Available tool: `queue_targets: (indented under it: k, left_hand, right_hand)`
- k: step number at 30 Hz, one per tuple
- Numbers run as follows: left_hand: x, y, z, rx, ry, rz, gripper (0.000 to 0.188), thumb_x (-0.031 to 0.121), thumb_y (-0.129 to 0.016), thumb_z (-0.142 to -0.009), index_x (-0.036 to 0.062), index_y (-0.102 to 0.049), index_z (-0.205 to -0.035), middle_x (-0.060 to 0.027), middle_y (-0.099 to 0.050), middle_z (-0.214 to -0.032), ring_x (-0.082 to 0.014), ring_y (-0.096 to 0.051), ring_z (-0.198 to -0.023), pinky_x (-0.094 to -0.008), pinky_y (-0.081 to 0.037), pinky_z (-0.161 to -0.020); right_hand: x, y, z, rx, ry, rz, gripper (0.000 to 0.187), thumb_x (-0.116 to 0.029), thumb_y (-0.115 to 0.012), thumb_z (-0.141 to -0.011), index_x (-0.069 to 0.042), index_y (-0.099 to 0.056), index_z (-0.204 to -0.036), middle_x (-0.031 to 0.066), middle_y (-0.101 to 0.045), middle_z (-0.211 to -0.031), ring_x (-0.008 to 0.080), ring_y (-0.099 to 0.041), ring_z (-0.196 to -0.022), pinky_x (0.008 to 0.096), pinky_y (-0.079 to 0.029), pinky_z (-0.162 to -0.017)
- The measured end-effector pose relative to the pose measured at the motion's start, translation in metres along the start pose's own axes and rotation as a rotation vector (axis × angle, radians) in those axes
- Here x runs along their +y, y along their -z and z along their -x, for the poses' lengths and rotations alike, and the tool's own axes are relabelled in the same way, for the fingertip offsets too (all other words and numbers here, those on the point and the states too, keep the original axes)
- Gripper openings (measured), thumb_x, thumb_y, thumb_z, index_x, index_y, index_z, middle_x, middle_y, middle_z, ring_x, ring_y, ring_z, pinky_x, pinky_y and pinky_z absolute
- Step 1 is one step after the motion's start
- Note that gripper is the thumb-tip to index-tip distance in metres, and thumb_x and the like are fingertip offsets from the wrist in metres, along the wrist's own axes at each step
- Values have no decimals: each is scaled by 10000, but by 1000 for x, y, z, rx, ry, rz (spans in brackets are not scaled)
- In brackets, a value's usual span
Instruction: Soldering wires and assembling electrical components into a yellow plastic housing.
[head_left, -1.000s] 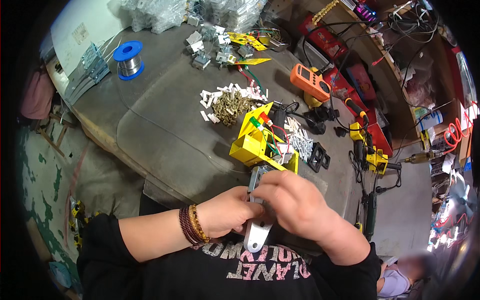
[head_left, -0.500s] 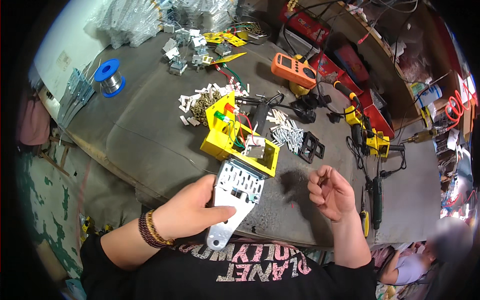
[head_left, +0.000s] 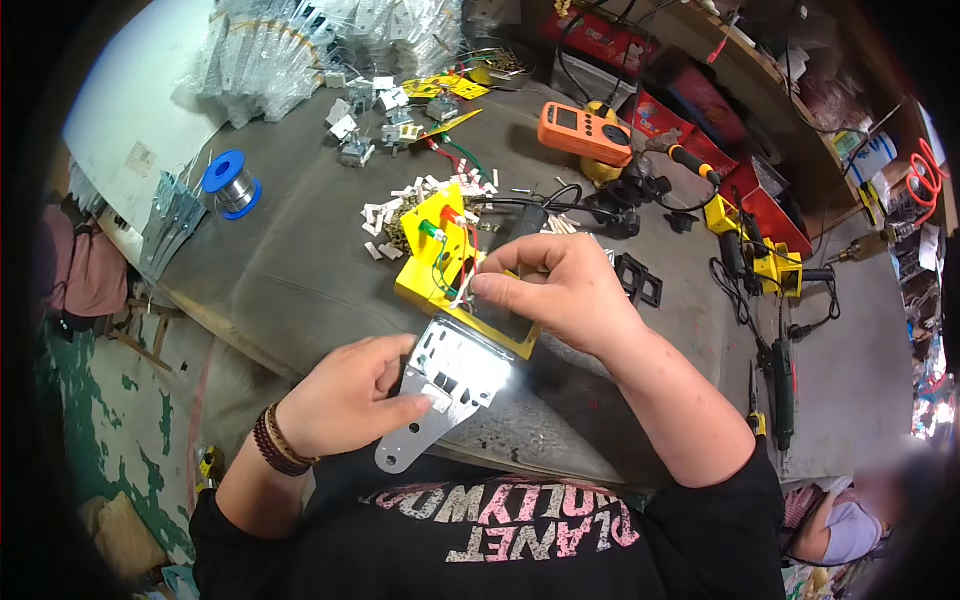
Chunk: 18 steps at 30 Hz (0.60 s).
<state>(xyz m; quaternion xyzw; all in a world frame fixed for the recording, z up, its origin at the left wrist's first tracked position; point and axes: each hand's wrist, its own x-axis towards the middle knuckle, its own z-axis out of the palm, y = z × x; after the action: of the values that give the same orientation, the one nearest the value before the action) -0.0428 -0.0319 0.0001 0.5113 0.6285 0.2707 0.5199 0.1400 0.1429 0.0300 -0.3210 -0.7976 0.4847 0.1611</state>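
My left hand grips a silver metal bracket with slots, its thumb pressed on the plate and its narrow end toward me. Just beyond the bracket's far edge, and seemingly attached to it, is a yellow housing. A red indicator light and a green indicator light sit on its yellow cover, with red and green wires running down. My right hand reaches over the housing, thumb and fingers pinched at the wires beside a white piece. What lies between those fingertips is hidden.
Small white pieces and brass parts lie beyond the housing. A solder spool stands left, and an orange meter stands at the back. Black cables, yellow housings and a soldering iron are to the right. A person sits lower right.
My right hand has moved left and forward from above the table to the inside of the yellow housing. The bracket and housing have shifted slightly left, still held by my left hand.
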Motion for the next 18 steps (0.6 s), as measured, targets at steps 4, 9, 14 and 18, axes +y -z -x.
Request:
queue_targets:
  k: [4, 9, 14, 18]
  left_hand:
    - [4, -9, 7, 560, -268, -345, 478, 144, -772, -790, -9, -596, -1207, -141, -613, -903, -306, -599, -786, -390, -495, -720]
    - [21, -13, -22, 785, -520, -412, 238, 94, -746, -800, 12, -650, -1002, -139, -618, -885, -336, -618, -786, -386, -507, -690]
    - [19, -9, -40, 780, -671, -479, 126, 22, -730, -813, 8, -661, -918, -44, -481, -717, -120, -420, -599, -254, -347, -554]
    - [14, -15, -38, 792, -508, -307, 86, 31, -708, -834, 13, -623, -834, -76, -501, -684, -207, -478, -598, -324, -399, -559]
  right_hand:
    - [5, -2, -1, -53, -57, -135, 239, -174, -777, -852, 21, -736, -984, -58, -609, -722, 5, -482, -639, 213, -387, -554]
    - [11, -2, 7, -60, 225, 234, 251, -236, -766, -818, -65, -742, -1001, 79, -663, -767, 176, -669, -695, 340, -524, -620]
    - [26, -7, 4, 132, 580, 487, 164, -242, -709, -825, -124, -710, -939, 73, -675, -815, 281, -671, -701, 404, -541, -609]
    - [28, -13, 2, 227, 617, 499, 119, -229, -690, -832, -118, -693, -874, 65, -658, -771, 273, -669, -675, 397, -535, -589]
